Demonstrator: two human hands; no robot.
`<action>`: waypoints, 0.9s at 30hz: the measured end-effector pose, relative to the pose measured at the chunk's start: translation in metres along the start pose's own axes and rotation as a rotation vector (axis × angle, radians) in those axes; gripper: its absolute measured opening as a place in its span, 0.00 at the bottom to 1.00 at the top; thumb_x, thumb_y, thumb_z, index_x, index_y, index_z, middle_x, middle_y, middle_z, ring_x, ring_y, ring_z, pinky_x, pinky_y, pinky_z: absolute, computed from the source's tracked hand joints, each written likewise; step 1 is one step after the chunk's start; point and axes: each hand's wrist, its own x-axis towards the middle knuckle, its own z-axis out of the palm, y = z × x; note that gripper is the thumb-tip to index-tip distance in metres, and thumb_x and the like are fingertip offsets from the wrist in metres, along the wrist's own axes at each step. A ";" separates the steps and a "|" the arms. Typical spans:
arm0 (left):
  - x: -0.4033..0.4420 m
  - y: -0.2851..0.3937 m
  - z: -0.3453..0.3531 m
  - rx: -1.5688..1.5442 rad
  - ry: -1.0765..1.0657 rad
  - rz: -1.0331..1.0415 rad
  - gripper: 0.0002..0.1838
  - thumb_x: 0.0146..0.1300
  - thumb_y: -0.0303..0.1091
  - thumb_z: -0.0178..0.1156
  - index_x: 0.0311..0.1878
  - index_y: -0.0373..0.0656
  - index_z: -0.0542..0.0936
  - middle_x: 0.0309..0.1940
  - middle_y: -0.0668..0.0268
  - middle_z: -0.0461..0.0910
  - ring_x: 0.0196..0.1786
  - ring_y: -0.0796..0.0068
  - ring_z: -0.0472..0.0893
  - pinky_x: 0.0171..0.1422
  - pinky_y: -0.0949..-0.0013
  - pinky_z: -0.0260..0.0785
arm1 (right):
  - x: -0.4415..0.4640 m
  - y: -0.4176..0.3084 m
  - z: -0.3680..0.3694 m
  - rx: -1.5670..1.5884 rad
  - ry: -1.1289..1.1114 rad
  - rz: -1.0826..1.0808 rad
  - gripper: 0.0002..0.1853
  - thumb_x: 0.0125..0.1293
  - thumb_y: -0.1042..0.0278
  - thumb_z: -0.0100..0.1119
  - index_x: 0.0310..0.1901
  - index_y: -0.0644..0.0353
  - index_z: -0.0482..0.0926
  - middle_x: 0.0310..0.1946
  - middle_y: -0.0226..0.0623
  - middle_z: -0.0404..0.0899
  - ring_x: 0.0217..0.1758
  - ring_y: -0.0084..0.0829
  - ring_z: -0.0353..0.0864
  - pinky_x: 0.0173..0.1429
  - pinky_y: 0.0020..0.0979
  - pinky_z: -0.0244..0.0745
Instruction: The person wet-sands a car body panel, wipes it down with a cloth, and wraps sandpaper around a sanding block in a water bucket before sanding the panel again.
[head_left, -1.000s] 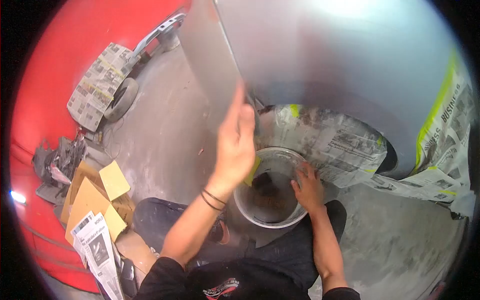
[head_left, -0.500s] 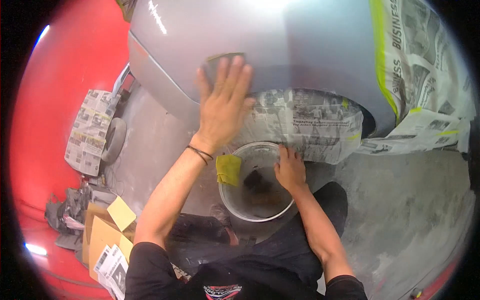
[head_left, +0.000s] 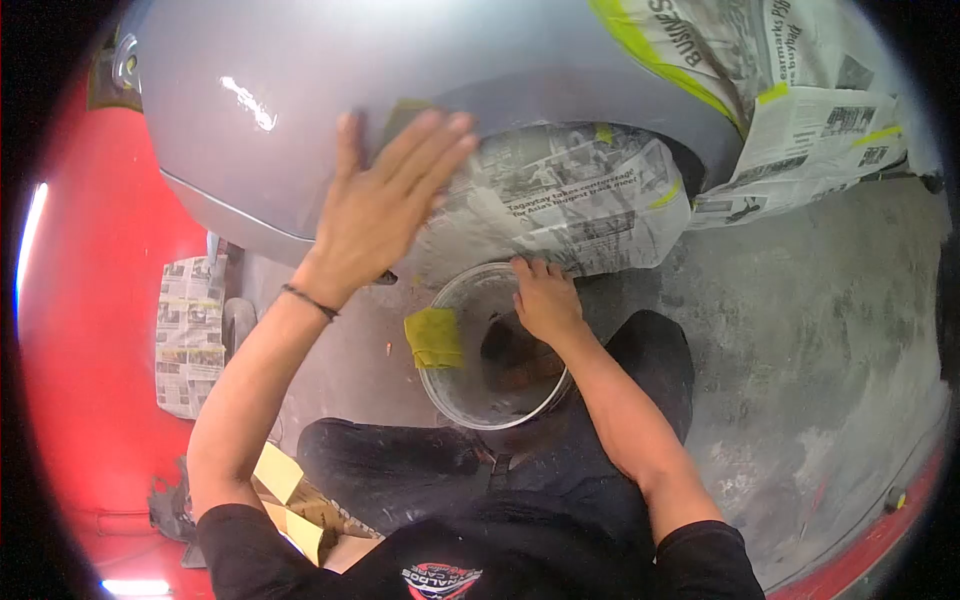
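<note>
My left hand point(head_left: 385, 205) lies flat on a silver car body panel point(head_left: 330, 60), fingers stretched and slightly blurred. Beneath those fingers is a thin olive-grey sanding sheet point(head_left: 405, 113), mostly covered, held against the paint just above the wheel arch. My right hand point(head_left: 549, 300) rests on the far right rim of a round bucket point(head_left: 437, 395), its fingertips hooked over the edge. A folded yellow-green cloth point(head_left: 434, 338) hangs over the bucket's left rim. Something dark sits inside the bucket; its kind is unclear.
Newspaper point(head_left: 570, 205) covers the wheel, and more newspaper point(head_left: 800, 130) is fixed with lime tape at upper right. A red surface point(head_left: 100, 300) stands at left, with a newspaper-covered part point(head_left: 190, 335) beside it. An open cardboard box point(head_left: 300, 505) is near my left leg.
My left hand has slid left along the panel with the sanding sheet. The view has shifted, so the car and bucket appear displaced. My right hand stays on the bucket's rim.
</note>
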 end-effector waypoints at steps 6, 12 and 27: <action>0.119 0.064 -0.002 0.027 0.188 0.175 0.34 0.74 0.43 0.58 0.83 0.54 0.69 0.85 0.75 0.65 0.86 0.76 0.63 0.89 0.27 0.38 | 0.000 -0.001 -0.006 0.004 0.008 -0.006 0.29 0.69 0.63 0.68 0.69 0.57 0.72 0.58 0.50 0.80 0.62 0.55 0.81 0.63 0.56 0.78; 0.072 0.058 0.018 -0.096 0.262 -0.141 0.35 0.77 0.44 0.56 0.85 0.48 0.66 0.89 0.68 0.57 0.91 0.68 0.53 0.89 0.25 0.32 | -0.001 0.003 0.000 0.010 -0.042 -0.037 0.34 0.69 0.64 0.69 0.74 0.55 0.69 0.61 0.51 0.79 0.65 0.59 0.79 0.66 0.57 0.77; -0.027 0.062 0.063 -0.693 0.818 -1.403 0.40 0.87 0.44 0.43 0.87 0.27 0.41 0.89 0.34 0.34 0.90 0.31 0.34 0.86 0.27 0.18 | 0.000 -0.009 -0.007 -0.157 -0.147 -0.056 0.38 0.72 0.62 0.66 0.80 0.54 0.61 0.67 0.62 0.75 0.69 0.67 0.76 0.71 0.61 0.75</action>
